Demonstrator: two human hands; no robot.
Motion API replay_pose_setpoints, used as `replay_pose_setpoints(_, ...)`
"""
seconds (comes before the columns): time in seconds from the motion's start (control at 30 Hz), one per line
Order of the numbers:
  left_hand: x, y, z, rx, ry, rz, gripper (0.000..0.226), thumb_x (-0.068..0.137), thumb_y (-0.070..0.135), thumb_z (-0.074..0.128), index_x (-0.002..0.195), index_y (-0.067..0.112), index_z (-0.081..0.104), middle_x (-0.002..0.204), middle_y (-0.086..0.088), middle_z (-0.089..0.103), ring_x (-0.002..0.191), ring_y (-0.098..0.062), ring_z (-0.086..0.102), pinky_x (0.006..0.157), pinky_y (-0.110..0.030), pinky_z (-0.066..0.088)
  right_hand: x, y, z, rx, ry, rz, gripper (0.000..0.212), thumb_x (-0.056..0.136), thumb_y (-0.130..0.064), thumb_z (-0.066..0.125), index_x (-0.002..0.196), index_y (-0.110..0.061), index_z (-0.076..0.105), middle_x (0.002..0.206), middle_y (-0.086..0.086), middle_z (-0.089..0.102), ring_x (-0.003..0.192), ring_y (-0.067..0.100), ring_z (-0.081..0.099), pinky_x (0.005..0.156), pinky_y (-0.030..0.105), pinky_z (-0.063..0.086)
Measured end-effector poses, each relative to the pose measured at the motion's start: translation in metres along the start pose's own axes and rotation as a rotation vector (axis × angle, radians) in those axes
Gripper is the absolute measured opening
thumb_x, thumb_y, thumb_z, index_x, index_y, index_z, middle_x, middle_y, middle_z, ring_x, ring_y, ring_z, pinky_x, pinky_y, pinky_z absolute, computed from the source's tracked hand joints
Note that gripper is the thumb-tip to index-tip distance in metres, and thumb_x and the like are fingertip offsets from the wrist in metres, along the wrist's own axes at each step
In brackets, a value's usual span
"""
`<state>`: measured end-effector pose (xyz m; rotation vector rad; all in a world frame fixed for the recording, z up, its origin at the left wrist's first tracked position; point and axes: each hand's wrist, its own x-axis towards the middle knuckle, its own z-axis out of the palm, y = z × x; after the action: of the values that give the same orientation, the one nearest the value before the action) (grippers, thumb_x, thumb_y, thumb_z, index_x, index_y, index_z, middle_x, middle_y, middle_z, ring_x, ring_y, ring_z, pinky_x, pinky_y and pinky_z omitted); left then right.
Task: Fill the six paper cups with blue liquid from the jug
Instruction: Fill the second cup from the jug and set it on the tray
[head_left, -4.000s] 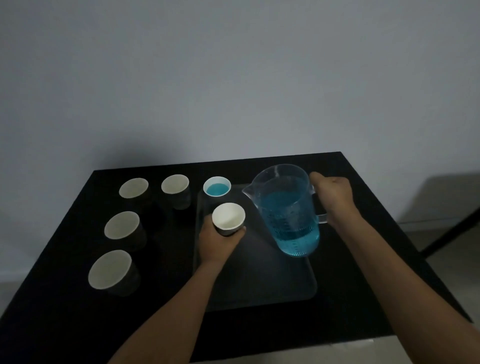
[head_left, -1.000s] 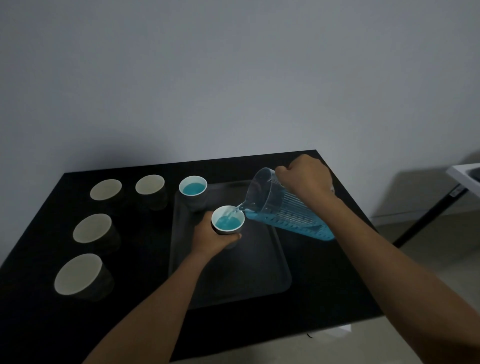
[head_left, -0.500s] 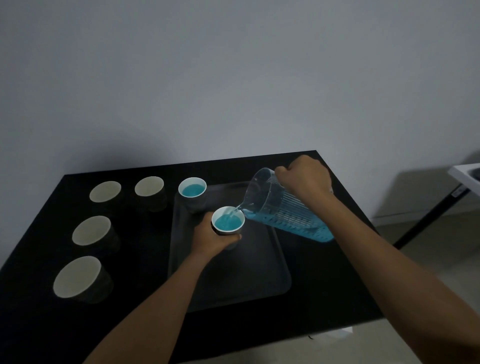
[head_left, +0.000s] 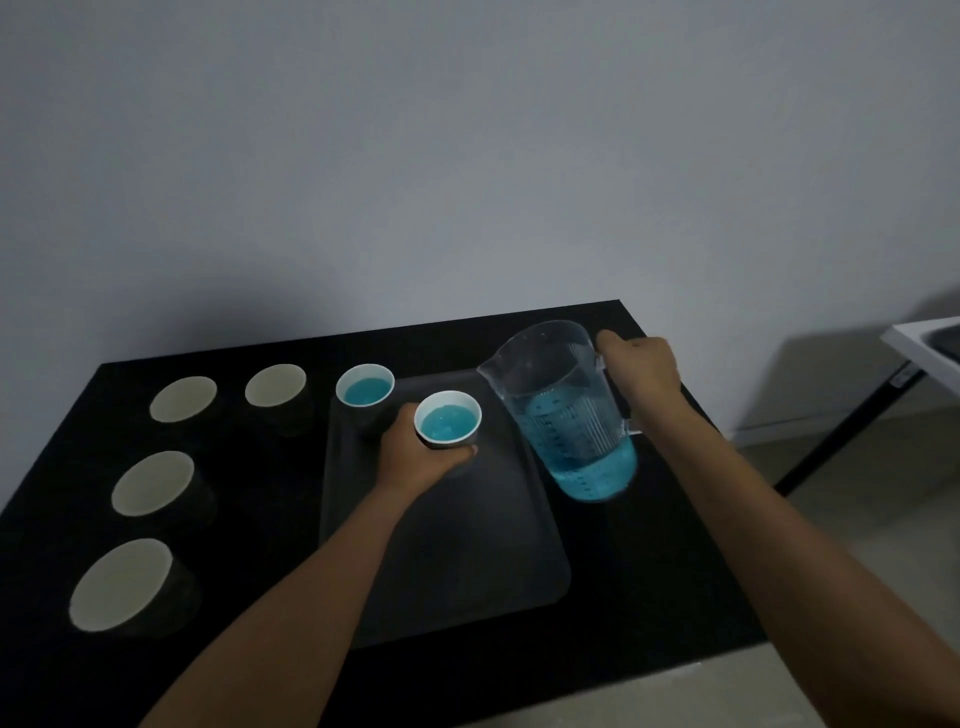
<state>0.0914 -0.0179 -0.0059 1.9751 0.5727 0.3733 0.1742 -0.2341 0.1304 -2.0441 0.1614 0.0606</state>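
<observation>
My left hand (head_left: 415, 457) grips a paper cup (head_left: 448, 420) holding blue liquid, over the dark tray (head_left: 467, 561). A second cup with blue liquid (head_left: 364, 391) stands at the tray's far left corner. My right hand (head_left: 641, 366) grips the handle of the clear jug (head_left: 563, 410), which is upright and holds blue liquid in its lower half, at the tray's right edge. Several empty cups stand on the black table to the left: two at the back (head_left: 183, 399) (head_left: 276, 385), one at mid left (head_left: 154, 483) and one at the near left (head_left: 122, 584).
The black table (head_left: 649, 597) ends near the jug on the right and at the front edge below my forearms. A grey wall rises behind it. A white table corner (head_left: 924, 343) with a dark leg stands at the far right.
The jug has tipped back from pouring to upright and moved right, away from the held cup. The stream has stopped. The cup in my left hand now holds more blue liquid.
</observation>
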Motion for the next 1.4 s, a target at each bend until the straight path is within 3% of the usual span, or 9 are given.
replay_pose_setpoints(0.07,0.008,0.002,0.004,0.027,0.013,0.011,0.066,0.052,0.023,0.093,0.105,0.019,0.055,0.105,0.005,0.062,0.095,-0.012,0.060,0.083,-0.026,0.047,0.002,0.006,-0.003,0.147,-0.009,0.097,0.027,0.083,-0.025,0.054,0.059,-0.014,0.046,0.061,0.004,0.048,0.065,0.020,0.044,0.077,0.046,0.053)
replay_pose_setpoints(0.13,0.017,0.002,0.008,0.043,0.023,0.011,0.067,0.052,0.023,0.093,0.107,0.018,0.055,0.109,0.002,0.063,0.097,-0.013,0.060,0.082,-0.025,0.046,0.003,0.011,-0.005,0.239,-0.016,0.154,0.022,0.082,-0.023,0.054,0.063,-0.012,0.050,0.071,0.008,0.054,0.070,0.021,0.048,0.088,0.060,0.050)
replay_pose_setpoints(0.23,0.032,0.002,0.017,0.060,0.015,-0.016,0.070,0.052,0.026,0.093,0.111,0.017,0.056,0.114,0.000,0.064,0.102,-0.017,0.061,0.085,-0.026,0.046,0.010,0.017,-0.005,0.349,-0.013,0.210,0.012,0.084,-0.017,0.053,0.076,-0.008,0.055,0.075,0.008,0.054,0.065,0.016,0.047,0.090,0.063,0.048)
replay_pose_setpoints(0.33,0.047,0.005,0.029,0.056,0.006,-0.026,0.070,0.055,0.027,0.092,0.113,0.016,0.056,0.116,-0.002,0.064,0.103,-0.018,0.061,0.085,-0.026,0.045,0.018,0.022,-0.004,0.418,0.007,0.246,0.005,0.085,-0.014,0.053,0.087,-0.009,0.055,0.080,0.010,0.054,0.070,0.017,0.049,0.087,0.059,0.051)
replay_pose_setpoints(0.47,0.065,0.008,0.042,0.066,0.025,-0.047,0.072,0.056,0.030,0.091,0.116,0.016,0.054,0.116,-0.001,0.063,0.104,-0.019,0.060,0.084,-0.026,0.045,0.027,0.027,-0.002,0.464,0.047,0.259,0.017,0.085,-0.013,0.053,0.069,-0.009,0.048,0.066,0.004,0.047,0.066,0.016,0.046,0.076,0.048,0.053)
replay_pose_setpoints(0.87,0.085,0.002,0.062,0.036,0.036,-0.113,0.074,0.062,0.027,0.089,0.122,0.017,0.047,0.119,-0.002,0.059,0.106,-0.016,0.056,0.082,-0.026,0.043,0.038,0.042,0.005,0.438,0.096,0.224,0.034,0.085,-0.009,0.054,0.055,-0.014,0.039,0.052,-0.001,0.038,0.052,0.013,0.036,0.060,0.027,0.040)
replay_pose_setpoints(1.23,0.052,-0.027,0.052,-0.046,0.053,-0.200,0.109,0.040,0.041,0.094,0.132,0.019,0.041,0.136,-0.002,0.050,0.123,-0.018,0.050,0.104,-0.042,0.045,0.025,0.032,0.009,0.440,0.023,0.187,0.031,0.084,-0.011,0.055,0.056,-0.015,0.042,0.058,0.003,0.043,0.057,0.014,0.040,0.064,0.030,0.041)
replay_pose_setpoints(1.3,0.031,-0.034,0.046,-0.021,0.109,-0.164,0.094,0.052,0.027,0.092,0.131,0.014,0.044,0.135,-0.005,0.046,0.121,-0.019,0.049,0.103,-0.038,0.045,0.020,0.027,0.013,0.462,-0.003,0.178,0.033,0.084,-0.011,0.055,0.055,-0.017,0.041,0.056,0.001,0.041,0.055,0.013,0.039,0.064,0.030,0.040)
replay_pose_setpoints(1.4,0.008,-0.045,0.028,-0.005,0.239,-0.055,0.049,0.067,0.002,0.078,0.109,0.010,0.054,0.116,-0.010,0.055,0.097,-0.022,0.060,0.084,-0.036,0.053,0.011,0.017,0.024,0.477,-0.045,0.140,0.033,0.082,-0.011,0.056,0.053,-0.017,0.042,0.055,0.002,0.040,0.054,0.014,0.038,0.064,0.030,0.038)
